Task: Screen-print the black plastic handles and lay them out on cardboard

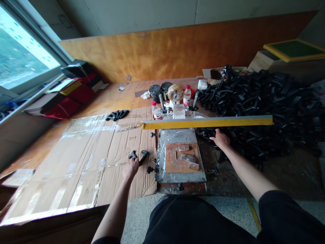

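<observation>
Left grip (131,167): at a black piece (132,155) on the cardboard (115,179); whether the fingers are closed on it, cannot tell.
Right grip (221,139): thumb and forefinger parted, at the near-left edge of the black pile (254,105); no piece seen between them.
Step in hand, as judged: handling black pieces at both sides of the metal plate (181,177); singling one out of the tangle calls for a narrow pinch.
Loose pieces by left grip: 2, including the one at the fingers; second piece (144,156) just beside.
Far cluster (117,115): about 4 or 5, overlapping, on the cardboard.
Pile: many, past counting, on the right of the bench (101,101).
Wooden board (170,164): 1, on the plate, bearing 3 blocks (188,158) and 1 thin strip (176,155).
Yellow bar (208,122): 1, crosswise beyond the board.
Red-capped bottles (187,96): 2.
Black tubs (155,91): 2.
Tape roll (175,92): 1.
</observation>
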`<state>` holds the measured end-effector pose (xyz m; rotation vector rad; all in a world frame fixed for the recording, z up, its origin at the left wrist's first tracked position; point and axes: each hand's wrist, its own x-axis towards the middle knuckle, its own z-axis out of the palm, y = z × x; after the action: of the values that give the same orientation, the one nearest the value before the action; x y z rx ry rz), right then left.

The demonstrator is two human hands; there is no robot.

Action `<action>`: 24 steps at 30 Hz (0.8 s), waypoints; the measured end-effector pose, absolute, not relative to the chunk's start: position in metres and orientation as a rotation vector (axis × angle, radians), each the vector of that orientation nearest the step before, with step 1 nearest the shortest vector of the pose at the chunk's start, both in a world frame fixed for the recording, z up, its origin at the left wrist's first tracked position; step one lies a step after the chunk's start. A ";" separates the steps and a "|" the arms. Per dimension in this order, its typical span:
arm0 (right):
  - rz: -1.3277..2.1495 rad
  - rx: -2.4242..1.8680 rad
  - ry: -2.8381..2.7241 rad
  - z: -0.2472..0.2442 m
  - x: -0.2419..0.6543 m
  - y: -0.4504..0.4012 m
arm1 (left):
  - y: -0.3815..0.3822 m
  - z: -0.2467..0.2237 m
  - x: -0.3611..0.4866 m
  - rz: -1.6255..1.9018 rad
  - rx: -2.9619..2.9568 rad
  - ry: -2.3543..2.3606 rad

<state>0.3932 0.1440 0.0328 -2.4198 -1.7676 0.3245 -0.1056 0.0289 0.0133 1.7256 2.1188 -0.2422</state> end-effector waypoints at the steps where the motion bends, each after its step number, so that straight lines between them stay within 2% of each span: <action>1: 0.372 -2.430 -1.804 0.032 0.401 0.146 | 0.029 0.011 -0.115 -0.295 1.722 2.129; 6: 0.329 -2.184 -1.964 0.040 0.391 0.121 | 0.025 0.002 -0.122 -0.335 1.738 2.070; 8: 0.462 -1.959 -1.963 0.046 0.367 0.104 | 0.028 0.007 -0.121 -0.302 1.725 2.052; 12: 0.694 -1.427 -2.146 0.043 0.302 0.074 | 0.051 0.037 -0.117 -0.125 1.675 2.068; 15: 0.549 -1.267 -2.463 0.033 0.270 0.062 | 0.077 0.071 -0.094 0.081 1.710 2.028; 18: 0.328 -1.284 -2.638 0.028 0.259 0.058 | 0.096 0.111 -0.044 0.498 1.715 1.840; 20: 0.273 -1.290 -2.659 0.029 0.258 0.056 | 0.099 0.137 -0.006 1.052 1.507 1.496; 21: 0.268 -1.288 -2.654 0.031 0.258 0.055 | 0.096 0.148 0.010 1.205 1.405 1.324; 24: 0.303 -1.304 -2.550 0.037 0.271 0.055 | 0.075 0.164 0.038 1.380 1.207 1.122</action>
<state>0.2711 0.0552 0.0368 -1.3038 -2.5501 0.3028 0.0376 0.0752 0.1642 1.2068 1.1215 1.3797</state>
